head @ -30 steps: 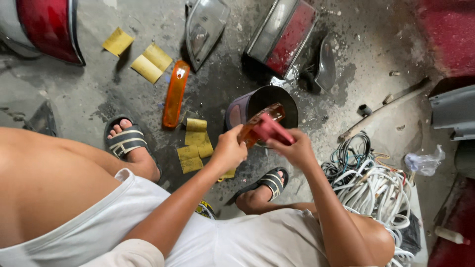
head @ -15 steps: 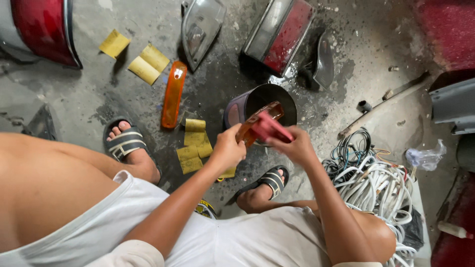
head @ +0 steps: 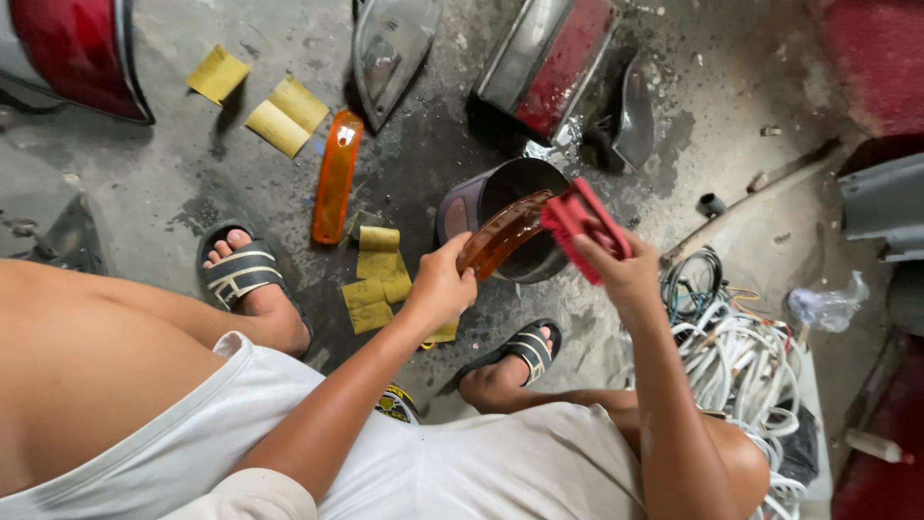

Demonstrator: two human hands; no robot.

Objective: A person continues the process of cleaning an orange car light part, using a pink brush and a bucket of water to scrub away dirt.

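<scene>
Two hands (head: 520,270) over bucket (head: 486,197); sandpaper sheets (head: 375,279), white cables (head: 741,366) flanking.

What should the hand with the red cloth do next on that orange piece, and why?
Probably slide the red cloth down along the amber lens. The right hand presses the cloth on the lens's upper end only, while the left hand steadies the lower end over the dark bucket. Most of the lens looks uncovered.

A glossy, translucent amber plastic lens (head: 502,234) is held over a dark bucket (head: 500,220); the concrete floor (head: 173,183) (rough, wet in patches) is littered with matt yellow sandpaper (head: 287,116).
</scene>
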